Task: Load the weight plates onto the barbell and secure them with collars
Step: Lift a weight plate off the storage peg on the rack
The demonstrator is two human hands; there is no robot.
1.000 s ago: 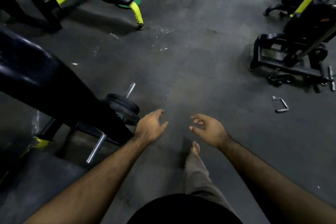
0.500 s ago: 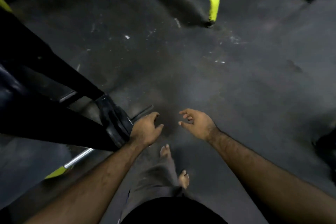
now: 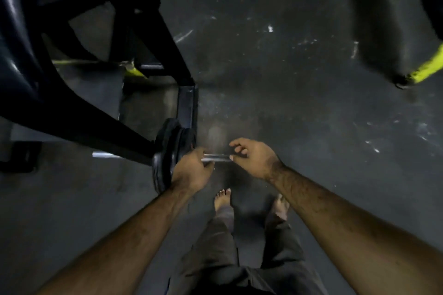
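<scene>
Curled around the bare steel end of the barbell, the left hand grips the sleeve just outside the weight plates, its knuckles touching or nearly touching the outermost plate. The right hand sits at the bar's tip with fingers loosely spread; its thumb and fingertips meet the end of the sleeve, but whether they actually pinch it cannot be told. The black plates stand on edge on the bar, beside the foot of a black bench frame. Two bare feet stand on the dark floor below the hands.
</scene>
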